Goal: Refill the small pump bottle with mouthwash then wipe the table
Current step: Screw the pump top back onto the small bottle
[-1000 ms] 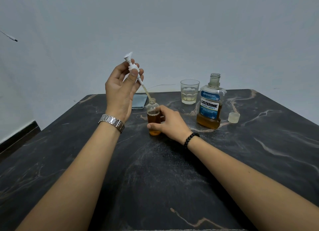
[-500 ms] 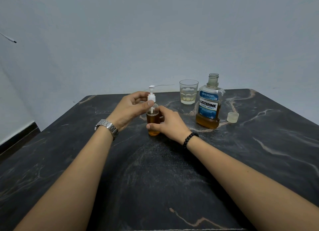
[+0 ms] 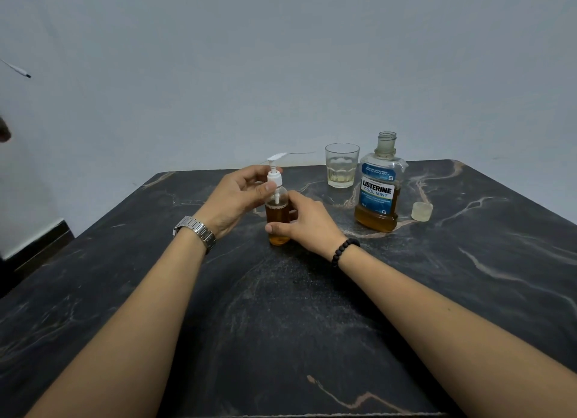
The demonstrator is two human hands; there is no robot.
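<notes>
I had the small pump bottle (image 3: 278, 217) standing upright on the dark marble table (image 3: 468, 277), just to the left of the open Listerine bottle (image 3: 377, 192) and nearer to me than it. My right hand (image 3: 307, 224) was wrapped round the small bottle's body, thumb across its lower front, and my left hand (image 3: 235, 196) pinched the white pump collar (image 3: 274, 178) between thumb and fingertips. The bottle looked about two-thirds full of amber liquid, so I judged it light but top-heavy with the pump seated, and easy to tip. Its clear wall looked like smooth plastic, probably slick if any mouthwash had run down it, so the body was the place for a firm hold while the ribbed collar took the twisting. The thin nozzle (image 3: 276, 157) above the collar seemed too slender to bear any force. Behind and just left of the Listerine bottle stood a glass (image 3: 342, 166) with a little pale liquid; the loose cap (image 3: 422, 211) lay just right of the Listerine bottle. Pale marks on the table around that bottle's base could have been veining or spill; I could not tell which.
</notes>
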